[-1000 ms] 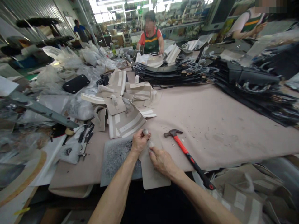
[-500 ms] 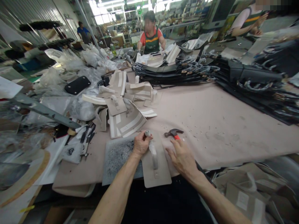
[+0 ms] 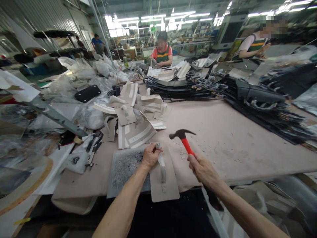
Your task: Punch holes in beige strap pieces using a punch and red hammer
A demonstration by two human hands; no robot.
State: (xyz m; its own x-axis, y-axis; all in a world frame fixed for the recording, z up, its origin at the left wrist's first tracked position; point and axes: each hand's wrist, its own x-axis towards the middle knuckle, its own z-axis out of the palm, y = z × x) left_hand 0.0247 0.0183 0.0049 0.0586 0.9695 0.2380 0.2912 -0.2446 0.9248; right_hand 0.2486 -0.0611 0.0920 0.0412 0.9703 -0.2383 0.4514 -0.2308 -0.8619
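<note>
Near the front edge lies a flat beige panel (image 3: 170,178) with a plastic-wrapped handle (image 3: 162,167) along its middle. My left hand (image 3: 151,156) pinches a short metal punch (image 3: 158,145) upright at the panel's far end. Under the panel's left side is a worn grey slab (image 3: 123,168). My right hand (image 3: 204,168) is wrapped round the red and black grip of a claw hammer (image 3: 187,142). The hammer's head is raised above the table, to the right of the punch and apart from it. The punch's lower tip is hidden by my fingers.
Beige panels with handles (image 3: 138,129) are heaped beyond the slab. Stacks of black bag pieces (image 3: 183,87) line the back and right. Small white bits (image 3: 210,147) dot the table (image 3: 205,115). Tools (image 3: 92,148) and plastic bags lie left. A co-worker (image 3: 162,53) sits across.
My right hand has lifted the hammer, which lay lower over the table with the hand more loosely open. My left hand stays at the panel with the punch. The camera view has tilted up slightly.
</note>
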